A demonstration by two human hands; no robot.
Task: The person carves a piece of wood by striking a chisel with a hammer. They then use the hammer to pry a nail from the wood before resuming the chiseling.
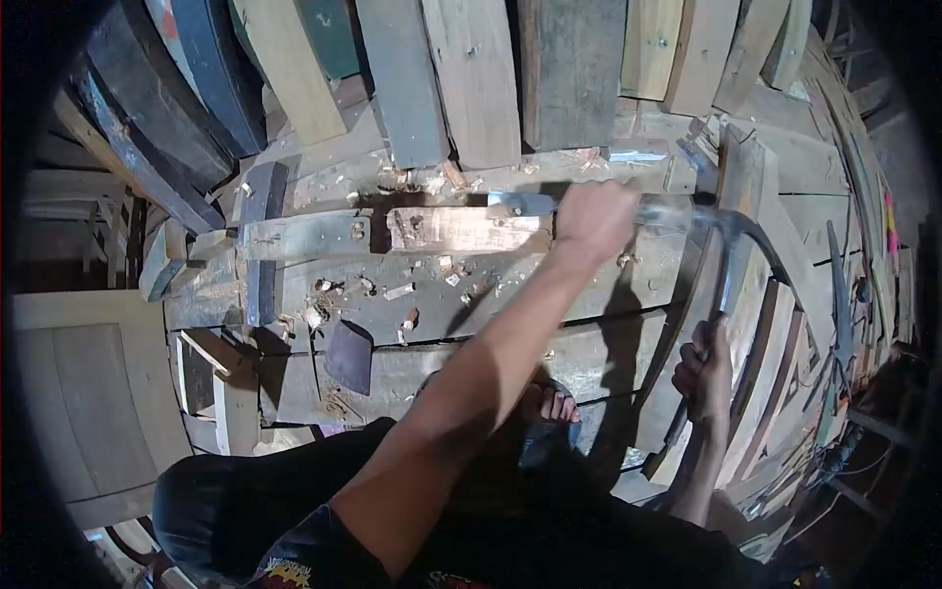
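My left hand point(596, 221) is wrapped round a chisel point(525, 203), its metal blade lying over a wooden piece point(469, 230) with a freshly cut, pale surface. At the right my right hand point(705, 375) grips the handle of a hammer point(728, 257). The hammer's head is at the butt end of the chisel; whether they touch I cannot tell. Left of the pale surface is a dark gap, then a greyer wooden block point(306, 236). Wood chips point(400, 292) lie around the piece.
Upright boards point(476, 79) line the far side. A dark flat blade-like piece point(348, 357) lies on the plank floor point(422, 378). Long strips of wood point(770, 373) lean at the right. A wooden panel point(88, 393) is at the left, and a bare foot point(556, 403) shows below.
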